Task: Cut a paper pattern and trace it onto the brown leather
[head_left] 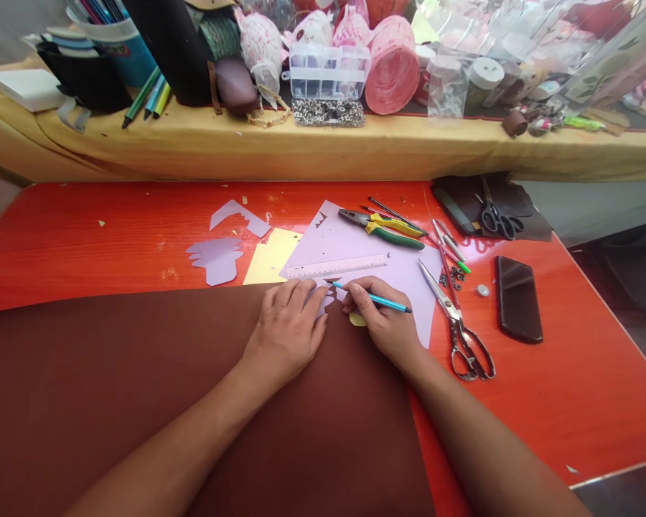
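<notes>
A large brown sheet [140,359], leather-like, covers the front of the table. My left hand [288,323] lies flat near its far edge, fingers stretched over a small lilac paper cutout [324,300] that is mostly hidden under them. In my right hand [382,312] is a blue pen [385,301], its tip touching or just above the cutout's right side; I cannot tell which. A yellow paper scrap [357,320] shows beneath the right hand. Just beyond both hands, a clear ruler [344,266] rests on a lilac paper sheet [417,276].
Pliers [382,228], large scissors [457,327], a phone [518,299] and several pens [449,240] lie to the right. Small black-handled scissors [498,215] are at the back right. Paper cutouts [215,260] sit left. A cluttered shelf [301,154] runs along the back.
</notes>
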Demonstrator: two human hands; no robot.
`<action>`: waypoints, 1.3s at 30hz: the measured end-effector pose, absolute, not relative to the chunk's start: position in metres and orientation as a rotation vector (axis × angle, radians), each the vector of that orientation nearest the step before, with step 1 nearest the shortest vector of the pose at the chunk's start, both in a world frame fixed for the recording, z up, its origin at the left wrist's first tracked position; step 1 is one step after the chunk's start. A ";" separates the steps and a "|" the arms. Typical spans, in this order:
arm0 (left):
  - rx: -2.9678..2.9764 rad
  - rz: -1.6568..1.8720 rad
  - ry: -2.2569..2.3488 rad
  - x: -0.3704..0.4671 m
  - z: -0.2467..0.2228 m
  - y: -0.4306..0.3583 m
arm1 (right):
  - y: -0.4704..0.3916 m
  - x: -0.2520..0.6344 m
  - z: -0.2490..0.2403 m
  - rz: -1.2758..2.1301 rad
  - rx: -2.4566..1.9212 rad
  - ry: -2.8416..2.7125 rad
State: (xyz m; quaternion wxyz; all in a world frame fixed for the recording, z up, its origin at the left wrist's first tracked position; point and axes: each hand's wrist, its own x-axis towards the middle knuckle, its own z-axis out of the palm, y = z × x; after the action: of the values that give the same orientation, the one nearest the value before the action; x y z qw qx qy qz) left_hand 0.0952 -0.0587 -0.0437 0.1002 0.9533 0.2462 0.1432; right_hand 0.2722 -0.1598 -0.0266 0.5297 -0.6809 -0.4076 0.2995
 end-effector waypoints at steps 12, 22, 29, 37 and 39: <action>2.827 0.422 0.727 0.095 -0.044 -0.059 | -0.162 0.273 -0.028 0.714 -1.639 -0.965; 2.812 0.422 0.723 0.095 -0.044 -0.059 | -0.162 0.273 -0.026 0.704 -1.631 -0.966; 2.833 0.421 0.716 0.095 -0.043 -0.058 | -0.166 0.274 -0.028 0.656 -1.629 -0.910; 2.842 0.433 0.713 0.095 -0.044 -0.058 | -0.167 0.275 -0.031 0.701 -1.605 -0.917; 2.844 0.437 0.711 0.095 -0.044 -0.058 | -0.166 0.274 -0.030 0.709 -1.601 -0.921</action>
State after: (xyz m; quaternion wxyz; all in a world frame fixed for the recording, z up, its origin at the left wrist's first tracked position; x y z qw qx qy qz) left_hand 0.0950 -0.0583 -0.0442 0.0888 0.9557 0.2390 0.1470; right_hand 0.2744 -0.1663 -0.0304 0.5493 -0.6763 -0.3891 0.2993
